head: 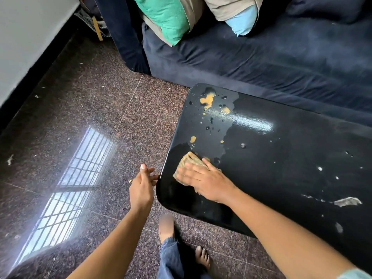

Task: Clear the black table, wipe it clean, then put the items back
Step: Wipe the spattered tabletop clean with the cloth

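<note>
Bare foot nearest. The left hand hangs empty and relaxed beside the black table edge. The right hand presses a folded cloth with flat fingers. Best to sweep firmly toward twelve o'clock, through the orange spills.

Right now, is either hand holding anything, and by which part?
Nothing is gripped. The right hand presses flat on top of the cloth, fingers straight. The left hand holds nothing.

- table sits right in front of the sofa, cushions up on it
- cloth on the table's near left corner, right hand flat on top
- left hand just off the table's left edge
- spills on the far left corner
</note>
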Tool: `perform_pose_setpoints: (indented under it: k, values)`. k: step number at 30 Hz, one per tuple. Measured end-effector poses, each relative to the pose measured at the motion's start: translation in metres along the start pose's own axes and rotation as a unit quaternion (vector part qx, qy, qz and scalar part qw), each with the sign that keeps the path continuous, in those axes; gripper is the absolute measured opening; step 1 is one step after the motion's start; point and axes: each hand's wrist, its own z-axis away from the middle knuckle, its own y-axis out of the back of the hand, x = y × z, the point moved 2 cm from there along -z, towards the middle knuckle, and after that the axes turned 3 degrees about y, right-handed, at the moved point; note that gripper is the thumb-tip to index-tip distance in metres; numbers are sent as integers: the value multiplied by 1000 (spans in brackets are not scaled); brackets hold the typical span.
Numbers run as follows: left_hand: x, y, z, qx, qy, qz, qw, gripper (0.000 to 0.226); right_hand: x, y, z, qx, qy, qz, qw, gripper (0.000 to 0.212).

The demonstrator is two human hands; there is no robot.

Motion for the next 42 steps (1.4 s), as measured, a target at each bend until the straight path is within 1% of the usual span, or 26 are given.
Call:
perform_pose_setpoints:
  k: [2, 3, 6, 7, 8, 10, 11, 13, 15, 16, 17, 18, 19, 20, 21, 23, 24, 26, 29, 31, 34, 35, 37, 39, 40, 42]
  values:
    - [2, -1, 6, 3, -6, -2, 1000, 57, -8, -3, 5, -6, -11, -14, 1000, 89]
    - [2, -1, 8, 4, -11, -7, 1000, 57, -14, -6, 11, -18, 7, -17, 1000, 86]
    - [0, -2, 10, 2, -24, -51, 998, 53, -21, -13, 29, -42, 115, -16, 992, 65]
    - [-2, -2, 9, 1, -31, -69, 997, 50, -15, -11, 30, -35, 129, -18, 991, 62]
    - [-2, -2, 8, -1, -37, -87, 996, 45, -7, -8, 27, -24, 121, -24, 992, 61]
    - [1, -1, 8, -10, -49, -132, 990, 31, 8, -1, 15, -8, 60, -50, 997, 60]
    - [1, 0, 8, -12, -52, -154, 987, 26, 14, 1, 10, -18, 28, -62, 998, 60]
    - [3, 2, 11, -13, -52, -180, 982, 25, 14, 0, 4, -47, -6, -79, 996, 58]
    - [4, 2, 14, -19, -52, -190, 980, 26, 10, 3, 9, -35, -51, -133, 989, 55]
    - [4, 2, 14, -23, -56, -192, 979, 26, 10, 9, 12, 3, -97, -169, 981, 53]
    - [3, 1, 13, -28, -62, -197, 978, 26, 12, 14, 16, 59, -148, -188, 969, 52]
    - [2, 0, 12, -32, -71, -205, 976, 26, 15, 18, 20, 114, -186, -186, 958, 51]
    - [1, -1, 11, -34, -79, -215, 973, 26, 17, 20, 22, 147, -200, -169, 954, 51]
    - [0, -2, 10, -35, -90, -229, 969, 26, 16, 20, 21, 155, -178, -148, 960, 50]
    - [-1, -2, 10, -34, -102, -246, 963, 27, 12, 18, 17, 138, -124, -118, 975, 50]
    - [-2, -3, 9, -29, -121, -271, 955, 32, 2, 8, 7, 67, -8, -50, 996, 54]
    - [-3, -4, 8, -27, -125, -275, 953, 34, 2, 2, 4, 30, 18, -35, 999, 58]
    - [-4, -6, 8, -24, -131, -274, 953, 36, 10, -5, 0, 0, 34, -13, 999, 59]
    - [-5, -6, 6, -25, -136, -271, 953, 38, 33, -3, -7, -28, 56, -6, 998, 53]
    - [-6, -6, 4, -28, -135, -271, 953, 38, 43, 2, -16, -49, 30, -24, 998, 53]
    - [-6, -6, 3, -30, -130, -272, 953, 37, 34, 5, -18, -36, -19, -50, 998, 56]
    - [-7, -6, 4, -31, -127, -275, 952, 37, 27, 2, -14, -38, -14, -62, 997, 57]
    - [-6, -5, 3, -32, -123, -278, 952, 37, 20, -2, -7, -52, 29, -76, 995, 58]
    - [-4, -5, 0, -40, -118, -275, 953, 37, 28, -1, -7, -50, 71, -75, 993, 58]
    - [-4, -4, -1, -46, -115, -274, 954, 37, 36, 0, -11, -48, 79, -67, 993, 57]
    - [-2, -4, -4, -58, -114, -274, 953, 36, 57, 7, -22, -49, 40, -51, 997, 57]
